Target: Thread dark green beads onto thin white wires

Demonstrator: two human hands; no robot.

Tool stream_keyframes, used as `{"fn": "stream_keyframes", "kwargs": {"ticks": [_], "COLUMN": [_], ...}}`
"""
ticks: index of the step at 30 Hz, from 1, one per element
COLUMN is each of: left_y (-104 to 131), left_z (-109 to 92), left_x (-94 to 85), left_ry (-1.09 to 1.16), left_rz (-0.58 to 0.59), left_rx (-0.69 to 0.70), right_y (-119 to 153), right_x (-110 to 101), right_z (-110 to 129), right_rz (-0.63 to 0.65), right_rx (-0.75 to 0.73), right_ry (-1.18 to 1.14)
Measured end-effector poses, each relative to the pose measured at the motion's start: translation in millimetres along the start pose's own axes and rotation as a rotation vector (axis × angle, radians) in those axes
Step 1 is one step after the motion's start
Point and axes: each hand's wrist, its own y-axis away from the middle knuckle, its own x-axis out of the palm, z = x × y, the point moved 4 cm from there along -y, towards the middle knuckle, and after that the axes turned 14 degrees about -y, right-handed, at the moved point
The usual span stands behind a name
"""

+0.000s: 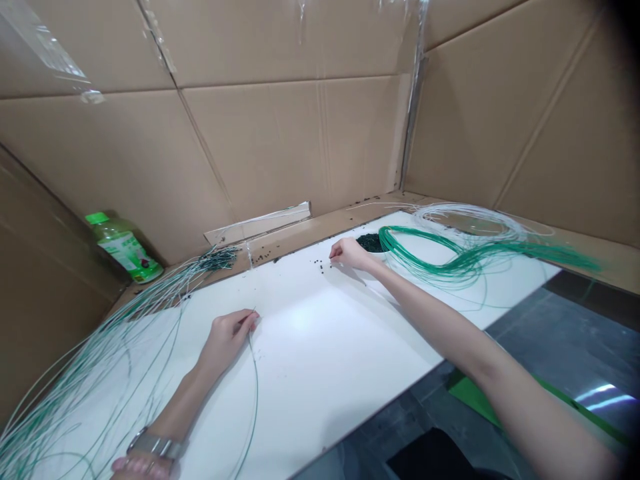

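Note:
Between its thumb and fingertips my left hand (235,331) pinches a thin green wire (257,380) close to one end. The rest of the wire hangs in a curve down the white board toward the front. Farther right, my right hand (349,253) is closed in a pinch just above the board; whatever is in its fingertips is too small to make out. Several tiny black pieces (320,267) lie scattered beside those fingertips. Right behind this hand, a heap of small dark pieces (369,243) is partly hidden by it.
Coiled green wires (440,267) and white wires (470,217) lie at the right. A bundle of green and white wires (150,300) with dark ends spreads along the left. A green-capped bottle (127,250) leans near the cardboard wall (290,140). The white board (320,353) ends at a front edge.

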Motion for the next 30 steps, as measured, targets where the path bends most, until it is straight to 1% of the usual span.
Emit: {"fn": "stream_keyframes", "kwargs": {"ticks": [30], "left_y": [-0.7], "left_z": [-1.5], "left_x": [0.4], "left_ry": [-0.011], "left_rz": [0.013], "left_rx": [-0.011], "right_y": [7.0], "right_x": [-0.5], "right_z": [7.8], "right_rz": [0.029], "right_rx": [0.039], "right_ry": [0.102]}}
